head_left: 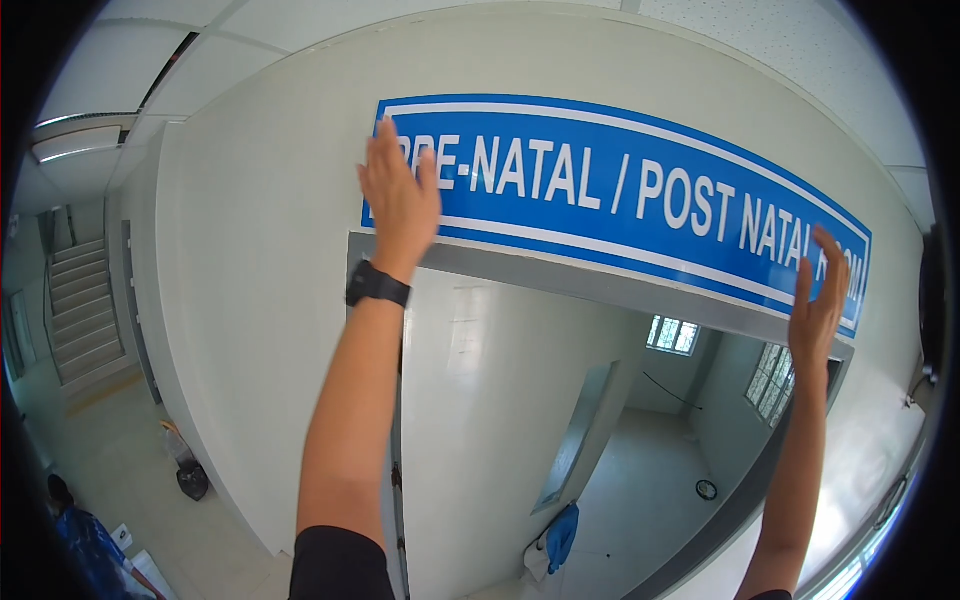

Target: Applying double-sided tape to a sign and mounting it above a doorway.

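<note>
A long blue sign (605, 190) with white lettering and a white border line is fixed to the pale wall above a doorway. My left hand (402, 205) is raised in front of the sign's left end, fingers stretched upward and thumb apart. A black watch (378, 286) is strapped round that wrist. At the sign's right end my right hand (818, 300) is lifted too, its fingers extended and the thumb held away. Both hands hold nothing. I cannot tell whether either one touches the sign or stays just in front of it.
Below the sign runs a grey door frame (600, 283); through it show a tiled room, a barred window (672, 335) and a blue cloth (563, 535). At left are stairs (88, 308), a black bag (193, 481) on the floor and a person in blue patterned clothing (92, 545).
</note>
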`<action>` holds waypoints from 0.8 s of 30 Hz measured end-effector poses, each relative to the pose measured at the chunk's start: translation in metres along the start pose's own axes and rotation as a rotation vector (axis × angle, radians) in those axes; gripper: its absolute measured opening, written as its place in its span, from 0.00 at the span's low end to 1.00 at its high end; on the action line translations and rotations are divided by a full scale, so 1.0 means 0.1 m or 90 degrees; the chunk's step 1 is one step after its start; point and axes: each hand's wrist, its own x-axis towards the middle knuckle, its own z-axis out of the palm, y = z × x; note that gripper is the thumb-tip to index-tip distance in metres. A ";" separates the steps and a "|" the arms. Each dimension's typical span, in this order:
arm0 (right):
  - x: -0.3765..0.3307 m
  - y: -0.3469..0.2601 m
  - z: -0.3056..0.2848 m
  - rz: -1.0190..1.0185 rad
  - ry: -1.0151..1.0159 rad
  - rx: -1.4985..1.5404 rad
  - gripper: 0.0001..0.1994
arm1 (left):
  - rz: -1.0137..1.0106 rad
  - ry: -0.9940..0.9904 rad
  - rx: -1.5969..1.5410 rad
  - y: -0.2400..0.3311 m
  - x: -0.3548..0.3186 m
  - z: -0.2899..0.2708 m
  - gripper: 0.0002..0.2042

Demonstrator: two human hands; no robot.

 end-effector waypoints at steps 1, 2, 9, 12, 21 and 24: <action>0.06 0.11 0.02 -0.001 -0.001 0.004 0.17 | -0.028 0.019 -0.004 -0.08 0.09 -0.07 0.34; 0.13 0.20 0.04 -0.035 0.018 -0.041 0.21 | -0.030 0.018 0.000 -0.12 0.15 -0.10 0.34; 0.10 0.29 0.81 0.045 0.023 -0.056 0.35 | 0.059 -0.002 -0.017 -0.30 0.08 0.23 0.34; 0.03 0.40 0.82 0.043 -0.048 -0.029 0.34 | 0.075 0.003 -0.056 -0.29 0.09 0.28 0.33; 0.54 0.12 0.44 -0.045 0.069 -0.023 0.35 | 0.046 -0.080 -0.063 -0.43 0.12 0.13 0.31; 0.31 0.00 0.75 0.168 -0.034 -0.091 0.35 | 0.005 -0.106 -0.071 -0.35 0.11 0.09 0.31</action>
